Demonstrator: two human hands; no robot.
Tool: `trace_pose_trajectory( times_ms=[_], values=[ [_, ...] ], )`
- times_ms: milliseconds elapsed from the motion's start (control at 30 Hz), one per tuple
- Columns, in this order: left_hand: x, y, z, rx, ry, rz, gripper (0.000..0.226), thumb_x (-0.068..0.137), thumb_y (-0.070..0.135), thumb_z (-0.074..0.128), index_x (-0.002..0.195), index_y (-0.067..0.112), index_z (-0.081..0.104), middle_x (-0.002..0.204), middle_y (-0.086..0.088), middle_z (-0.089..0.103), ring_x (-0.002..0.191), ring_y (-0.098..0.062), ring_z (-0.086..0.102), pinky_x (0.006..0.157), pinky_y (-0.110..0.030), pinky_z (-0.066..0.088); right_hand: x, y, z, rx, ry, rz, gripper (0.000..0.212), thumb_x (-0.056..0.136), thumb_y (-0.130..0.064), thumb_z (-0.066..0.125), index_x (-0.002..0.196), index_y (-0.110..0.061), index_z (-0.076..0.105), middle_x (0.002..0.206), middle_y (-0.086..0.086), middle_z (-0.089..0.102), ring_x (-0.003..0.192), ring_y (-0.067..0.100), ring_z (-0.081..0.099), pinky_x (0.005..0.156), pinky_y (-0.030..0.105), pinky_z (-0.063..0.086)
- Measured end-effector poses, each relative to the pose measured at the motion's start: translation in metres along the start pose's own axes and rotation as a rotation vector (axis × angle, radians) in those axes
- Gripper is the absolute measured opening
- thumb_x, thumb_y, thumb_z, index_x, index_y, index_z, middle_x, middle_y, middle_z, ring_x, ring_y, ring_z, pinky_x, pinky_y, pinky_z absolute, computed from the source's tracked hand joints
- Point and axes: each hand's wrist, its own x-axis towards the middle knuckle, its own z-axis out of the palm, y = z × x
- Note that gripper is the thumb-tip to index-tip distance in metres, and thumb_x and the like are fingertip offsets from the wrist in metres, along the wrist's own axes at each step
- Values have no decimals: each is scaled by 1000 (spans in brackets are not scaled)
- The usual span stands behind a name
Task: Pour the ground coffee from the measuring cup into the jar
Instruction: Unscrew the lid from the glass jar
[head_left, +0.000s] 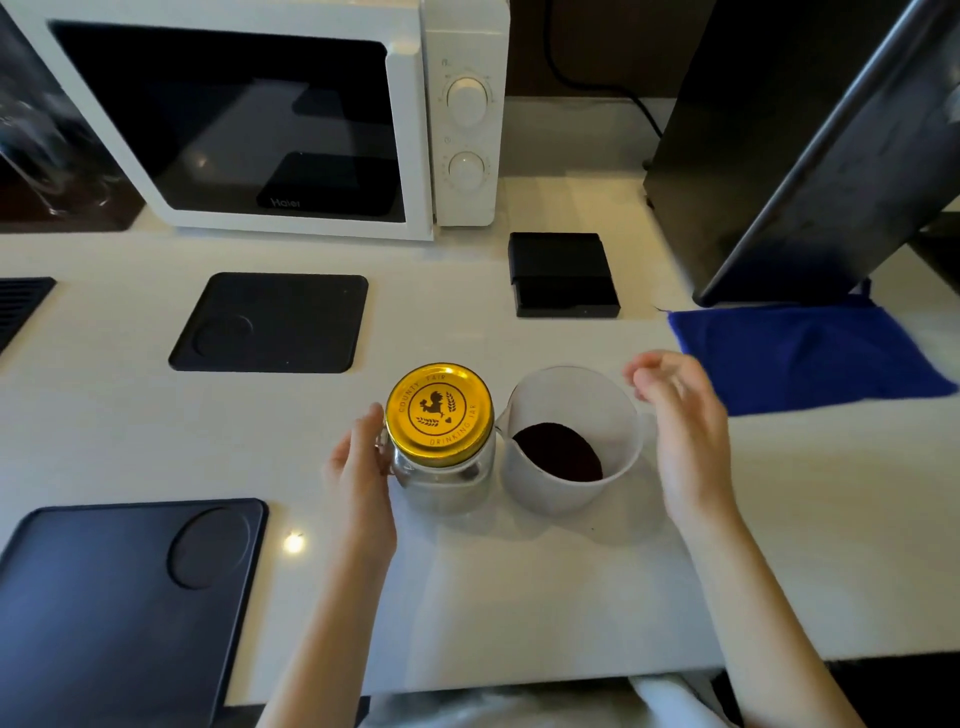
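A glass jar (441, 480) with a handle stands on the white counter, closed by a gold lid (439, 406) with a printed emblem. Just right of it stands a translucent white measuring cup (569, 441) with dark ground coffee (560, 451) in its bottom and its spout toward the jar. My left hand (360, 467) rests against the jar's left side at the handle. My right hand (680, 431) hovers just right of the cup, fingers loosely curled, holding nothing; it looks blurred.
A white microwave (270, 114) stands at the back. Black mats lie at centre left (270, 322) and front left (119, 597). A small black scale (563, 275) sits behind the cup. A blue cloth (805, 353) lies at right under a black appliance (779, 156).
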Motion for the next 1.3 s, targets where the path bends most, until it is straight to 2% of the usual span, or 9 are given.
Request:
trace_pose_trajectory(
  times_ms=[200, 333, 500, 700, 833, 933, 1067, 1167, 1300],
  values=[
    [-8, -10, -6, 103, -67, 99, 31, 86, 39, 36, 81, 15, 55, 75, 6, 58, 71, 1, 55, 72, -19, 42, 1, -42, 21, -215, -444, -318, 31, 81, -40, 53, 105, -22, 59, 101, -11, 62, 99, 4, 55, 85, 14, 42],
    [-18, -18, 1, -25, -50, 21, 34, 83, 48, 43, 87, 16, 55, 81, -5, 58, 82, -19, 55, 77, -42, 42, -9, -55, 56, -528, -756, -476, 70, 72, -55, 66, 128, -21, 44, 122, -4, 48, 115, 6, 39, 92, 17, 35],
    [-21, -21, 0, -42, 15, 30, 32, 84, 50, 47, 81, 19, 55, 74, -1, 54, 79, -22, 47, 72, -44, 37, -9, -53, 80, -904, -708, -805, 74, 71, -56, 70, 127, -13, 46, 118, 5, 53, 107, 21, 40, 85, 34, 42],
    [-18, -25, -5, -25, 23, 24, 31, 81, 53, 46, 72, 24, 52, 71, 0, 45, 77, -23, 36, 72, -45, 27, 28, -75, 70, -423, -861, -381, 62, 69, -52, 73, 123, -38, 44, 110, -16, 50, 94, -4, 48, 77, 10, 39],
    [-17, -25, -3, -46, 39, 27, 29, 82, 49, 45, 69, 24, 51, 68, 2, 45, 77, -23, 35, 74, -44, 26, 81, -61, 62, -360, -917, -144, 71, 64, -32, 81, 125, -33, 46, 117, 1, 51, 96, 13, 62, 90, 28, 48],
    [-18, -25, 0, -92, 27, 21, 27, 80, 45, 46, 66, 23, 50, 65, 4, 45, 71, -18, 37, 70, -40, 28, 106, -29, 64, -487, -988, -46, 70, 67, -17, 83, 126, -29, 47, 123, 2, 49, 105, 13, 58, 93, 26, 45],
    [-21, -21, 2, -100, 28, 31, 27, 84, 38, 45, 61, 24, 48, 59, 9, 43, 63, -13, 35, 60, -36, 27, 116, 12, 71, -581, -1010, 9, 74, 65, -18, 84, 129, -24, 48, 127, -7, 50, 119, 10, 45, 101, 31, 37],
    [-22, -19, 3, -99, 32, 27, 29, 86, 32, 41, 58, 25, 48, 56, 11, 42, 57, -9, 36, 57, -33, 27, 118, 27, 69, -560, -988, -18, 75, 64, -15, 84, 128, -29, 48, 120, -12, 52, 110, 10, 51, 94, 30, 43],
    [-23, -17, 6, -94, 45, 14, 32, 88, 29, 39, 58, 26, 49, 55, 12, 44, 54, -4, 39, 57, -31, 28, 122, 40, 69, -688, -995, -137, 71, 67, -17, 83, 127, -29, 49, 125, -1, 51, 110, 18, 47, 89, 25, 41]
  ],
)
